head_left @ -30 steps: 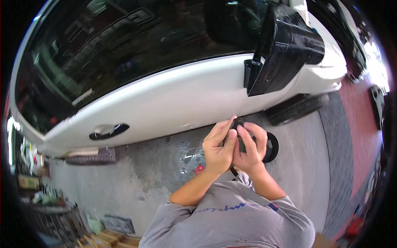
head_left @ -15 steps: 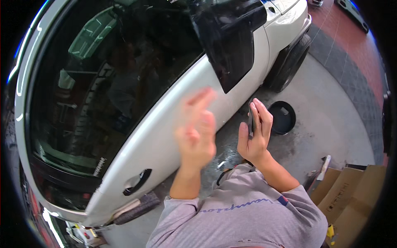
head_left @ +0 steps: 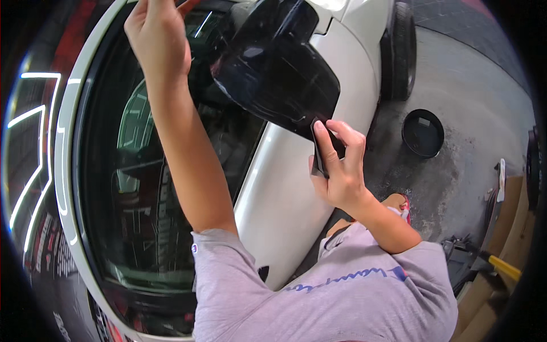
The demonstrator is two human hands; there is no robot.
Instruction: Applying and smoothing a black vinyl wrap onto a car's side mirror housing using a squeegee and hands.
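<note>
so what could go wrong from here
The dark flat piece in the right hand is at the side mirror's lower edge and might scuff it. The left hand, raised in front of the side window, could knock the glass. The round black tub on the floor could trip someone.

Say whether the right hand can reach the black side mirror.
Probably yes: the right hand, holding a thin dark piece, is close to the black side mirror, and nothing visible bars the way.
</note>
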